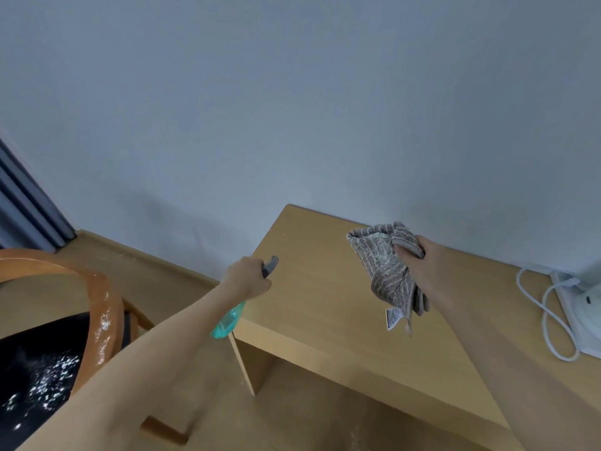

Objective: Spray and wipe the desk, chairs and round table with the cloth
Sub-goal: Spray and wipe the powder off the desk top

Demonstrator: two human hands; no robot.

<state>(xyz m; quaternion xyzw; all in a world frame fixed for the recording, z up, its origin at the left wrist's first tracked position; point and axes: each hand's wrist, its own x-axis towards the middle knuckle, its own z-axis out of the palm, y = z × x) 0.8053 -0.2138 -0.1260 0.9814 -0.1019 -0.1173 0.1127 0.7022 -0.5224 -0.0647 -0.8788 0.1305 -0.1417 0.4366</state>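
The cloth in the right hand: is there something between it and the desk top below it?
Nothing visible. The cloth hangs from the right hand over bare desk. The white cable and white device lie far right.

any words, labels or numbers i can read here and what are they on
Care tag hanging from the grey cloth in the right hand: dark print, too small and blurred to read.
Spray bottle in the left hand: no label or lettering shows.
White appliance on the desk: a dark mark, no readable text.
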